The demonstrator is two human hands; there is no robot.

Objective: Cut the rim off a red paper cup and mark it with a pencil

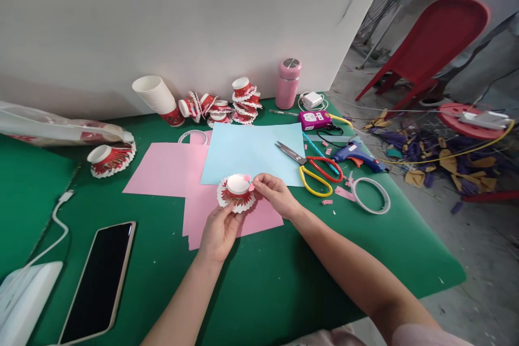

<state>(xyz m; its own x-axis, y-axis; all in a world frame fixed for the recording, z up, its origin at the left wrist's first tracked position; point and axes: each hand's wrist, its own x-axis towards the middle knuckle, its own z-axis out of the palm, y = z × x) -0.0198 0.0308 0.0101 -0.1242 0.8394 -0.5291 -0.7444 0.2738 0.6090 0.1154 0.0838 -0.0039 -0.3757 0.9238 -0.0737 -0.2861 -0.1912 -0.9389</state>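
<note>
My left hand (221,230) grips a cut paper cup (238,186) from below, its red-and-white fringed side splayed out and its white base facing up. At the cup's right edge, my right hand (275,193) pinches a small pink paper piece (250,183). That piece touches or nearly touches the cup; exact contact is hard to see. Beneath both hands lie pink paper sheets (259,220) and a light blue sheet (251,146). Scissors (302,161) with red and yellow handles lie right of my right hand, partly on the blue sheet.
Along the wall stand stacked paper cups (152,94), several fringed cups (243,102) and a pink bottle (288,84). A blue glue gun (359,155) and a tape roll (385,194) lie at right. A phone (99,281) lies at left. A red chair (441,38) stands beyond the table.
</note>
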